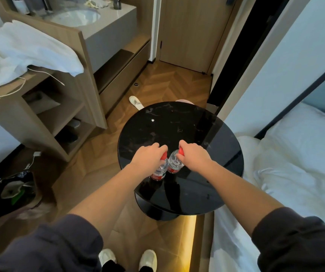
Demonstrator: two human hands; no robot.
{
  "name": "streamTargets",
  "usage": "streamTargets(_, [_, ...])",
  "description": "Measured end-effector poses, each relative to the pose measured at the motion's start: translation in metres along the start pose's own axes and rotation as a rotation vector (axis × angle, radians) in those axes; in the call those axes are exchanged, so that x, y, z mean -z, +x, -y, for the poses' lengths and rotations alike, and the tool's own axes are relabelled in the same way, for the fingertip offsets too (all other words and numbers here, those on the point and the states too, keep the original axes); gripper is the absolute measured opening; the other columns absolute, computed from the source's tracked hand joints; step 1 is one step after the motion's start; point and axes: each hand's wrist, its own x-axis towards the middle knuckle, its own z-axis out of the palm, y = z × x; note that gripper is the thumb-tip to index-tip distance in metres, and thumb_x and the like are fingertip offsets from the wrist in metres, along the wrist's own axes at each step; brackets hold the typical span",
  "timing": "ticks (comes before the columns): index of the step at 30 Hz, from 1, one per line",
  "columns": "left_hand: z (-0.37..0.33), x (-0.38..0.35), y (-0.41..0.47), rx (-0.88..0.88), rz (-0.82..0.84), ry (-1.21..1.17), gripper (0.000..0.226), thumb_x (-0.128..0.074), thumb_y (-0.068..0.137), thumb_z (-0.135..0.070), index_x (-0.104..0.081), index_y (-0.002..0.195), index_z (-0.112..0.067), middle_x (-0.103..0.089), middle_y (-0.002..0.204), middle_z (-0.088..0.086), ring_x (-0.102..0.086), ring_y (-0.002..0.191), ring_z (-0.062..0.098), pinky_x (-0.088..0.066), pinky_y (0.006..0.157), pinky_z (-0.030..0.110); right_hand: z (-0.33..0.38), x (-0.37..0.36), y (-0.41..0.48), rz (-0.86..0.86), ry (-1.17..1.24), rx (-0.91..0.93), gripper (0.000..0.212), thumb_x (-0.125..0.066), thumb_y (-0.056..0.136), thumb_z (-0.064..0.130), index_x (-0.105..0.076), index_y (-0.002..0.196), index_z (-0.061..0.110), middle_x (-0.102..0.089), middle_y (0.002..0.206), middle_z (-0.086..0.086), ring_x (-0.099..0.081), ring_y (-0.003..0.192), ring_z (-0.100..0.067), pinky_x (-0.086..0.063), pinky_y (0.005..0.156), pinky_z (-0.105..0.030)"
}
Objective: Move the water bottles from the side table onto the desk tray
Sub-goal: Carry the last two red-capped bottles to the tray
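Two clear water bottles with red caps and red labels stand side by side on the round black side table [177, 122]. My left hand [148, 156] grips the top of the left bottle [160, 171], its fingers curled over the red cap. My right hand [194, 155] grips the top of the right bottle [174, 163] the same way. Both bottles stand upright, their bases on the glossy tabletop near its front half. The desk tray is not in view.
A wooden desk [4, 99] with white cloth [26, 50] and a cable lies at the left, open shelves below it. A bed [295, 163] with white sheets borders the table's right. A black bin bag [10, 193] sits lower left. A slipper [136, 102] lies on the floor beyond the table.
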Motion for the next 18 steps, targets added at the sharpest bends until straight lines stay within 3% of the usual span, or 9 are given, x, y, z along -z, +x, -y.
streamTargets(7, [0.014,0.015,-0.007,-0.035,0.155,-0.004,0.034,-0.059,0.092,-0.029,-0.043,0.122,-0.026,-0.052,0.108,0.001,-0.057,0.088,0.019,-0.052,0.074,0.032,0.001,-0.003,-0.017,0.079,0.097,0.012,0.028,-0.057,0.087,0.046,-0.05,0.093,0.019,-0.059,0.083,0.001,-0.06,0.076,-0.019,-0.047,0.06,-0.031])
streamTargets(12, [0.034,0.023,-0.014,-0.116,0.314,-0.009,0.041,-0.065,0.086,-0.016,-0.044,0.116,-0.034,-0.044,0.111,-0.002,-0.052,0.091,0.018,-0.043,0.069,0.027,0.007,-0.012,-0.027,0.084,0.096,0.027,0.03,-0.057,0.083,0.051,-0.049,0.087,0.022,-0.06,0.08,0.003,-0.059,0.07,-0.015,-0.046,0.059,-0.03])
streamTargets(15, [0.038,0.019,-0.018,-0.137,0.301,-0.071,0.044,-0.067,0.084,-0.012,-0.045,0.112,-0.039,-0.04,0.11,-0.005,-0.05,0.088,0.016,-0.042,0.067,0.025,0.006,-0.019,-0.03,0.055,0.115,0.012,0.034,-0.054,0.084,0.056,-0.048,0.096,0.025,-0.06,0.085,0.005,-0.059,0.077,-0.015,-0.046,0.061,-0.029])
streamTargets(18, [0.043,0.002,-0.022,-0.103,0.193,-0.224,0.046,-0.069,0.082,-0.016,-0.047,0.116,-0.04,-0.042,0.115,-0.007,-0.052,0.093,0.014,-0.048,0.077,0.027,-0.001,-0.032,-0.035,0.025,0.202,-0.014,0.039,-0.056,0.081,0.064,-0.046,0.099,0.03,-0.06,0.088,0.009,-0.06,0.08,-0.012,-0.052,0.068,-0.032])
